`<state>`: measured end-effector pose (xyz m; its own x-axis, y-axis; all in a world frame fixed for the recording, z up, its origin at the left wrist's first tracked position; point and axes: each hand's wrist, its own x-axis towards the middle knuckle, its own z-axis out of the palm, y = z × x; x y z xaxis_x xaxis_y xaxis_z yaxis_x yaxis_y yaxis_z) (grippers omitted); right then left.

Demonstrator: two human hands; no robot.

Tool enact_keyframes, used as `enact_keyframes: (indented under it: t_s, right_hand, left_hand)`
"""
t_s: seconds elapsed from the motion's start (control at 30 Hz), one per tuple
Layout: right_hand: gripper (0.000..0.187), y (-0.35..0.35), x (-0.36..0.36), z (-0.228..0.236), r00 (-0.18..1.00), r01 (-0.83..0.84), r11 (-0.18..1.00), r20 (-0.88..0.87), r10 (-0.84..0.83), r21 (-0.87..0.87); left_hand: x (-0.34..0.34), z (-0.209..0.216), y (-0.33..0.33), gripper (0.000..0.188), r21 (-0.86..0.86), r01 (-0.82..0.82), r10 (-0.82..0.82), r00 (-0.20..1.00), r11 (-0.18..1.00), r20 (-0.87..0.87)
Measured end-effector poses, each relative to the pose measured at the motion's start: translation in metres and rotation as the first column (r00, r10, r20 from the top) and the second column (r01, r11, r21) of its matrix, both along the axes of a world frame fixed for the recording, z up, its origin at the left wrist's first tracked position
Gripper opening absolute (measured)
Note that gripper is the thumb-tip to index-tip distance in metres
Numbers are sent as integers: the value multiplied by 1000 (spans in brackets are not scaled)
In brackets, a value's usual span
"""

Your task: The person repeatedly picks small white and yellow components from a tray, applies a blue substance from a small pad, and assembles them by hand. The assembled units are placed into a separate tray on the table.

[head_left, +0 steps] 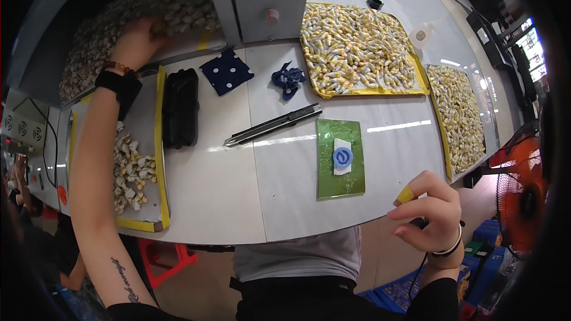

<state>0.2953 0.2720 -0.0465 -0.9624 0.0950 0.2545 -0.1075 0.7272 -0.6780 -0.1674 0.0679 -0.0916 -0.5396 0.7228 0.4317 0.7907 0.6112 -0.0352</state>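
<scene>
My left hand (138,40) reaches into the grey machine box at the far left, among a heap of small whitish pieces (101,41). Its fingers are dim and blurred, so what they hold, if anything, does not show. Below my left forearm lies a yellow-edged tray (143,221) with loose white and yellowish pieces (134,172). My right hand (433,211) hovers by the table's near right edge, fingers bent, thumb and index apart, nothing between them. Yellow tape (405,195) wraps one fingertip. Nearest to it is a green pad (341,187) bearing a round blue piece (343,157).
A utility knife (273,125) lies mid-table near a black case (180,109), a dotted cloth (226,72) and a crumpled blue cloth (288,79). Trays of white-yellow pieces (357,50) stand right. The machine's post (259,6) has a green light. An orange fan (526,196) stands beyond.
</scene>
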Motion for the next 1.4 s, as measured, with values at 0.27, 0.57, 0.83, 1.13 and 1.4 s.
enact_keyframes:
  t_s: [0.27,0.57,0.83,1.13,1.4]
  right_hand:
    - [21,63,-40,2,954,291,882,-48,-295,370]
    - [13,145,-94,-29,934,149,915,249,-255,376]
    - [12,128,-89,-31,919,230,789,141,-369,569]
    - [5,130,-94,-36,953,173,764,90,-289,622]
    - [7,121,-89,-34,941,217,728,60,-334,650]
  left_hand:
    - [46,45,-24,31,128,-6,-37,944,992,328]
    - [248,75,-30,19,390,307,-395,-48,868,917]
    - [291,8,-42,15,602,29,-476,-582,798,659]
    - [335,-26,-39,42,391,-507,-616,-751,768,237]
    - [331,-41,-49,49,526,-564,-689,-723,637,59]
